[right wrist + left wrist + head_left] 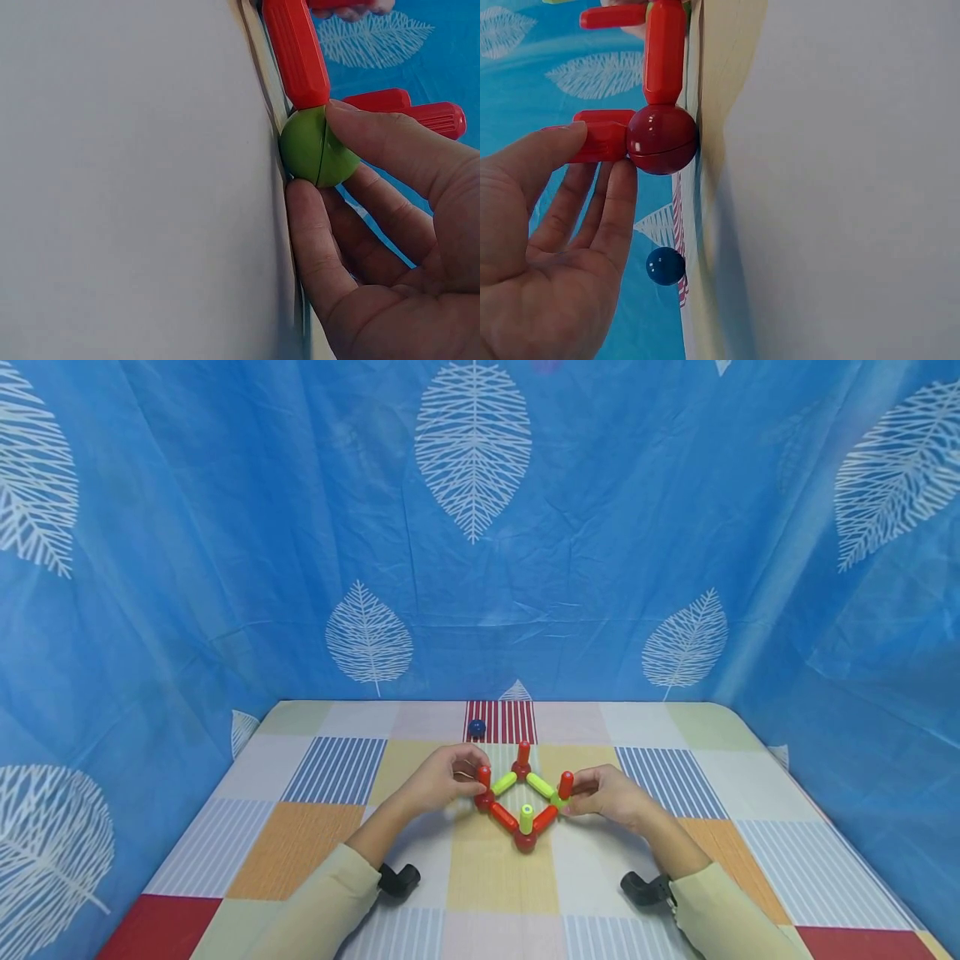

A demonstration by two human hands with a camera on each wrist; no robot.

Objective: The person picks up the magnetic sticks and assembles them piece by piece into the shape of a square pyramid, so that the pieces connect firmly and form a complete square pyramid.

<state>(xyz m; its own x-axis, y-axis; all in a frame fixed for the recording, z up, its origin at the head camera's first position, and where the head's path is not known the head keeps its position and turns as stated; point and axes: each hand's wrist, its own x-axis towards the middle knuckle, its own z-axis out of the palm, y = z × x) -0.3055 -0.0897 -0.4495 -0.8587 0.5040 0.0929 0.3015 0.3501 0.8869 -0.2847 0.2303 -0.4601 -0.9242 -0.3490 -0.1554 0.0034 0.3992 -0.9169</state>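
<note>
On the patchwork cloth lies a diamond frame of sticks and balls. Red sticks [504, 817] form its near sides; yellow-green sticks [540, 785] form its far sides. Short sticks stand upright on the corners: a yellow-green one [527, 818] on the near red ball [526, 842], red ones on the others. At the left corner, my left hand [444, 777] pinches the upright red stick [604, 142] above a dark red ball [662, 140]. My right hand [617, 795] pinches the green ball [304, 146] at the right corner between thumb and fingers, beside its upright red stick [566, 785].
A dark blue ball [476, 727] sits behind the frame, near the table's back edge. Blue curtains [600, 527] with white leaf prints hang at the back and both sides. Black wrist mounts [401, 880] show under both sleeves.
</note>
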